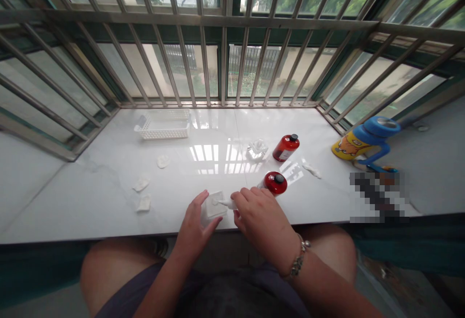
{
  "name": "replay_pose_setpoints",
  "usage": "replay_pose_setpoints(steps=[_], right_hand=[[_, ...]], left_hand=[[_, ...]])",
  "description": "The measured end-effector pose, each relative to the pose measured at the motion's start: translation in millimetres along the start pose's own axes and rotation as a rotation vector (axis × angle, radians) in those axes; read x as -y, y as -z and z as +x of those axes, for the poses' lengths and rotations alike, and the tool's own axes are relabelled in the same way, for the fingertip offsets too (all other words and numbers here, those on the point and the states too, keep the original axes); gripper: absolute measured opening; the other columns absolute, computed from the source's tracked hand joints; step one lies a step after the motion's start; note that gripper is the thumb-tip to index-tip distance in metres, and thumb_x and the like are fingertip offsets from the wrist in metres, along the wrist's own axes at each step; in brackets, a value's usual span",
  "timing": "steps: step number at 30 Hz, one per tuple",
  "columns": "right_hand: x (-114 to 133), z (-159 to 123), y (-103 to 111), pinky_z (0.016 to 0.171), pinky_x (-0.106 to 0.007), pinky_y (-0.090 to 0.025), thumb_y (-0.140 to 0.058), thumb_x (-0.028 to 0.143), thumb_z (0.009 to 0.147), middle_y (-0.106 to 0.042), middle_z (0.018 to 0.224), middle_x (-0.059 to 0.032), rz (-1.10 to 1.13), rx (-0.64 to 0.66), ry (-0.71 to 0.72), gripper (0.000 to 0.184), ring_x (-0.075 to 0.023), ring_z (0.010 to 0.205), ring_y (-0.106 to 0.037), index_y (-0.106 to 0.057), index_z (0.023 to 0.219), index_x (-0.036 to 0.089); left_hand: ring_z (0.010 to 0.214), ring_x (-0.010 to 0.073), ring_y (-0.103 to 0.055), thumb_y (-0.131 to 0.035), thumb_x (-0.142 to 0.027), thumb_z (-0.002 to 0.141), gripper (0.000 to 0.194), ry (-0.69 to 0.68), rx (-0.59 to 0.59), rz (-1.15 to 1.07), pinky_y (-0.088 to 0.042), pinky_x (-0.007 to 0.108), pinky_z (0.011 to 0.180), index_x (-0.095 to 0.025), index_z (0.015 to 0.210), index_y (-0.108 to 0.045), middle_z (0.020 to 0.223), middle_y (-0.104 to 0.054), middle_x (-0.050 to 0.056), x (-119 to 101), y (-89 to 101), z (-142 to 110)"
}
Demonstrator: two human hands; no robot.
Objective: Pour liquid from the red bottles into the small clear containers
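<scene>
At the near edge of the white counter, my left hand point(196, 221) has its thumb and fingers around a small clear square box point(217, 206), holding it by its sides. My right hand point(259, 211) is closed around a white tube with a narrow nozzle point(228, 204); most of the tube is hidden in the fist. The nozzle points left, its tip over the top of the box, where a small whitish patch shows. Just behind my right hand stands a red bottle with a black cap point(276, 182). Beyond it are a second red bottle point(286, 148) and a clear faceted glass piece point(257, 149).
A white perforated basket point(163, 133) sits at the back left of the counter point(101, 187). Crumpled white pieces point(141, 183) lie on the left, another point(311, 170) on the right. A blue and yellow bottle point(363, 138) stands far right. Barred windows enclose the back.
</scene>
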State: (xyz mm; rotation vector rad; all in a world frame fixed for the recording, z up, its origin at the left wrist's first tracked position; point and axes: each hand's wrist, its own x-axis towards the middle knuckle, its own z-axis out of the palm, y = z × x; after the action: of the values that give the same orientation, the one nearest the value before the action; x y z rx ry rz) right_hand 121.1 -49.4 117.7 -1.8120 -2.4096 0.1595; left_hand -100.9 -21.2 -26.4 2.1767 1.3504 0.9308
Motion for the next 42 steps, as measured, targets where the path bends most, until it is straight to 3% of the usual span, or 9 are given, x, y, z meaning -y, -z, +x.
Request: replay_pose_setpoints(steps=[7,14,19,24,29,34,39,42], right_hand=[[11.3,25.1,-0.1,0.085,-0.042,-0.047,-0.073,0.027,0.097,-0.070,0.105,-0.0064,0.068,0.005,0.064,0.013,-0.0278,0.097,-0.066,-0.067,0.106,0.020],[4.1,33.9,-40.8,0.095,-0.044,-0.055,-0.079,0.030,0.095,-0.072,0.115,-0.0073,0.361,-0.049,0.009,0.026,-0.0277,0.108,-0.068,-0.071,0.117,0.022],[-0.6,21.2,-68.4,0.113,-0.049,-0.052,-0.083,0.023,0.088,-0.069,0.137,-0.0094,0.685,-0.204,-0.014,0.058,-0.0286,0.130,-0.062,-0.058,0.140,0.024],[-1.1,9.7,-87.9,0.119,-0.047,-0.049,-0.080,0.019,0.088,-0.067,0.141,-0.0069,0.969,-0.187,-0.041,0.069,-0.0240,0.134,-0.063,-0.047,0.148,0.029],[1.2,0.8,-101.4,0.107,-0.052,-0.055,-0.081,0.030,0.086,-0.067,0.117,-0.0081,0.895,-0.284,-0.250,0.057,-0.0280,0.115,-0.068,-0.049,0.133,0.023],[7.1,0.9,-105.9,0.123,-0.050,-0.046,-0.082,0.029,0.086,-0.060,0.149,-0.0139,1.056,-0.221,-0.153,0.078,-0.0276,0.145,-0.056,-0.034,0.148,0.027],[10.4,0.8,-109.7,0.116,-0.053,-0.051,-0.077,0.027,0.085,-0.064,0.126,-0.0093,0.962,-0.287,-0.204,0.069,-0.0270,0.124,-0.066,-0.038,0.142,0.025],[11.6,0.1,-109.9,0.119,-0.053,-0.049,-0.077,0.027,0.085,-0.062,0.136,-0.0126,0.982,-0.304,-0.200,0.071,-0.0285,0.133,-0.062,-0.037,0.143,0.025]], left_hand=[[0.145,0.0331,-0.059,-0.068,-0.038,0.102,0.063,0.022,0.008,-0.004,-0.051,0.056,0.122,-0.025,0.157,-0.039,0.156,-0.058,0.015,2.4,-2.2,-0.4],[0.146,0.0324,-0.059,-0.068,-0.035,0.101,0.062,0.076,0.026,-0.045,-0.051,0.056,0.122,-0.026,0.156,-0.041,0.157,-0.058,0.013,2.6,-0.6,-2.3],[0.144,0.0317,-0.060,-0.068,-0.032,0.100,0.061,0.083,0.031,-0.074,-0.051,0.054,0.121,-0.026,0.155,-0.043,0.156,-0.059,0.013,4.1,-0.1,-2.0],[0.143,0.0313,-0.060,-0.070,-0.029,0.097,0.062,0.098,0.043,-0.083,-0.051,0.053,0.121,-0.026,0.154,-0.044,0.154,-0.060,0.013,4.5,0.9,-1.4],[0.142,0.0314,-0.061,-0.072,-0.028,0.096,0.064,0.103,0.042,-0.090,-0.051,0.052,0.120,-0.025,0.153,-0.044,0.152,-0.060,0.013,3.6,1.1,-1.2],[0.141,0.0317,-0.061,-0.073,-0.027,0.094,0.065,0.115,0.040,-0.109,-0.051,0.052,0.120,-0.027,0.152,-0.045,0.151,-0.061,0.012,3.1,1.3,-0.5],[0.141,0.0318,-0.060,-0.072,-0.025,0.094,0.063,0.135,0.055,-0.129,-0.051,0.053,0.119,-0.026,0.151,-0.046,0.150,-0.060,0.012,1.9,2.9,0.9],[0.140,0.0322,-0.061,-0.072,-0.026,0.093,0.063,0.138,0.056,-0.130,-0.051,0.053,0.119,-0.027,0.151,-0.046,0.149,-0.061,0.012,1.2,3.6,1.6]])
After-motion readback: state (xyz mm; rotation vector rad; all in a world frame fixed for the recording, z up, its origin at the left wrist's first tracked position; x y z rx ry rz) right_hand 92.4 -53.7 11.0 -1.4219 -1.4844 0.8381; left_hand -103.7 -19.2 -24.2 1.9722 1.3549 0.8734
